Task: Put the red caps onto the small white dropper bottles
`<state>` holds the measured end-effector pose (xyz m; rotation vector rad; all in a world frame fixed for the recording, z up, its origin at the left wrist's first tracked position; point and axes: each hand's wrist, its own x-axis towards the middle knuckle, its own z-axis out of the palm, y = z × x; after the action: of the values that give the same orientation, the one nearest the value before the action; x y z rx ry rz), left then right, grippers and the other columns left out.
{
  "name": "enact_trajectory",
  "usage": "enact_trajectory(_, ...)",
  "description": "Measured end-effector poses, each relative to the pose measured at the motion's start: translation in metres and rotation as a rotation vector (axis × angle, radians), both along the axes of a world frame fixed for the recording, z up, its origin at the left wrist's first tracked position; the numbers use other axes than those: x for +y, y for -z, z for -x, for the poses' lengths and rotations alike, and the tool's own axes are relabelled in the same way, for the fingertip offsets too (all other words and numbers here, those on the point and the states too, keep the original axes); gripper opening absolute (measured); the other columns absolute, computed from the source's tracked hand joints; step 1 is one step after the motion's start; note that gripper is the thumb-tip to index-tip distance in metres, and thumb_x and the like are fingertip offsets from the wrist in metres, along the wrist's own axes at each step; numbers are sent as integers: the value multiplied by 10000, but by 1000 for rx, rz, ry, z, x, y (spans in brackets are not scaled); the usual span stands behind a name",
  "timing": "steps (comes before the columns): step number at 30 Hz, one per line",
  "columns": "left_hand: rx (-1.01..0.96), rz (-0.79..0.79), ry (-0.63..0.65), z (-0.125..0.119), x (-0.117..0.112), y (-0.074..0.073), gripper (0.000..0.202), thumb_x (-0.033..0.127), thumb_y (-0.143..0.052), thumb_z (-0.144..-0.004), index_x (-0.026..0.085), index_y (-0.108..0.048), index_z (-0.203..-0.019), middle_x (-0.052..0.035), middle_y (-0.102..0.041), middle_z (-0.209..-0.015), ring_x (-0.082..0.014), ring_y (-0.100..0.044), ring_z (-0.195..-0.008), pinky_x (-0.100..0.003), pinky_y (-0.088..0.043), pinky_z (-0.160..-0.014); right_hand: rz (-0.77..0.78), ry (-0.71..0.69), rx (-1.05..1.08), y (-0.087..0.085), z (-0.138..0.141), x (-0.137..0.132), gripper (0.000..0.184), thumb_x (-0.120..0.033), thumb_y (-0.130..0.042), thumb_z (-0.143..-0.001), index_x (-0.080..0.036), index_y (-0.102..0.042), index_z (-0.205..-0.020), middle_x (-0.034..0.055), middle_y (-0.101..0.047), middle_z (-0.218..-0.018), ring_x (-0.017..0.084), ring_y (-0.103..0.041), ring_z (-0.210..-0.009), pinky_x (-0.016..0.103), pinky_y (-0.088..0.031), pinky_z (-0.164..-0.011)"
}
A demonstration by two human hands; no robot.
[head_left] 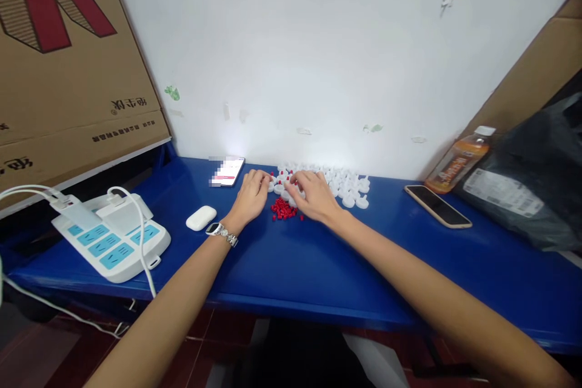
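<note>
A spread of white plastic cap-like pieces with short spouts [348, 188] lies on the blue table near the wall. In front of it is a small pile of red plastic tips [284, 209], and a few white pieces have red tips on them. At the left edge of the pieces is my left hand [250, 195], its fingers bent and pressed together; what they hold is hidden. My right hand [316, 197] is over the pieces, thumb and fingers curled around a white piece [296, 195] that is partly covered.
A white earbud case [200, 217] and a lit phone [230, 171] lie left of my hands. Farther left is a power strip [111, 236] with cables. To the right are another phone [437, 206], an orange drink bottle [459, 160] and a dark plastic package [522, 176].
</note>
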<state>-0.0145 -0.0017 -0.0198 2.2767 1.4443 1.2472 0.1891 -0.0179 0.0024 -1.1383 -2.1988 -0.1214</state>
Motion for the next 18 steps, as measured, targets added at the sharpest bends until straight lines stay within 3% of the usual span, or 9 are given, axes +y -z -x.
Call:
enact_trajectory(5,-12,20,-31,1,5,4,220,283,-370,-1018,216,-578,-986,-71,-595,-1024,-234,-553,-1016,-446,-452,-977,164,194,-2,-24,1,65,213,-326,-474,-979,-201,-646,-979,47,-725,-837,227,-634,-879,376,-376,-890)
enact_trajectory(10,2,46,-15,4,8,8,218,273,-376,-1012,217,-585,-981,-74,-589,-1029,-237,-561,-1031,-450,-463,-973,389,266,-145,-28,22,125,209,-347,-618,-876,-186,-714,-968,89,-755,-986,258,-644,-1017,410,-403,-958)
enact_trajectory(14,6,52,-7,7,10,10,207,275,-394,-1006,221,-590,-973,-74,-590,-1022,-239,-562,-1029,-447,-473,-963,437,267,-160,-26,35,140,88,-203,-671,-797,-158,-739,-831,104,-761,-917,257,-657,-1010,398,-416,-966)
enact_trajectory(18,5,21,-14,6,5,3,170,298,-435,-994,215,-583,-1004,-75,-585,-1043,-236,-567,-1024,-436,-487,-953,391,266,-90,-36,30,127,131,-158,-625,-825,-151,-748,-868,100,-764,-943,227,-664,-961,346,-446,-897)
